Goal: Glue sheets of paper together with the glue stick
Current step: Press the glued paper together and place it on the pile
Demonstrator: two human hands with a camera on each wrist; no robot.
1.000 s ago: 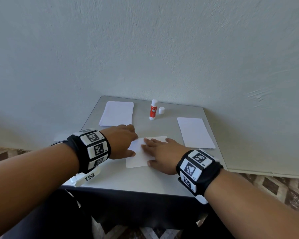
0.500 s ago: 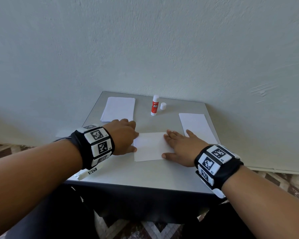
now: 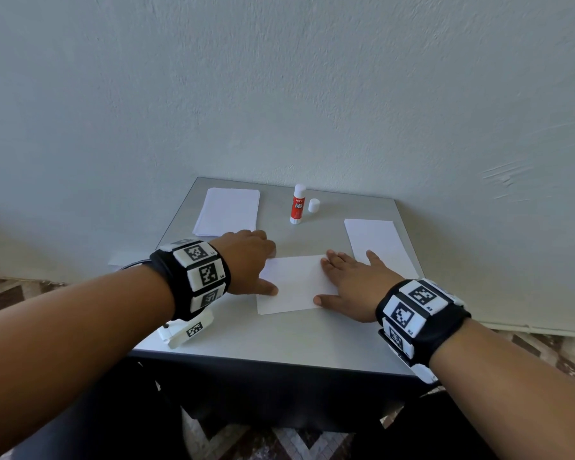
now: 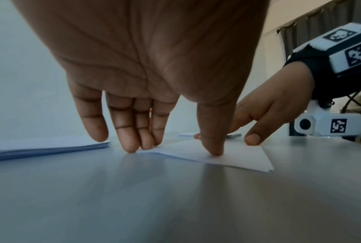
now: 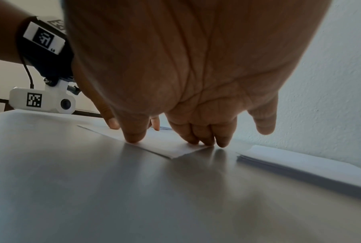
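White paper sheets [image 3: 292, 283] lie flat in the middle of the grey table [image 3: 279, 336]. My left hand [image 3: 249, 260] presses their left edge with straight fingers and thumb [image 4: 211, 144]. My right hand [image 3: 349, 280] lies flat on their right edge, fingers straight [image 5: 196, 138]. The sheets [image 4: 227, 156] [image 5: 165, 144] stay flat under both hands. A red and white glue stick [image 3: 297, 204] stands upright at the back of the table, uncapped, with its white cap [image 3: 313, 205] beside it.
A stack of white paper [image 3: 228, 211] [image 4: 40, 146] lies at the back left. Another stack [image 3: 377, 242] [image 5: 310, 166] lies at the right, by my right hand. A pale wall stands close behind the table. Patterned floor shows beyond the table edges.
My right hand has slid to the right across the sheets, from near the left hand to the right edge. The left hand has stayed pressing the left edge.
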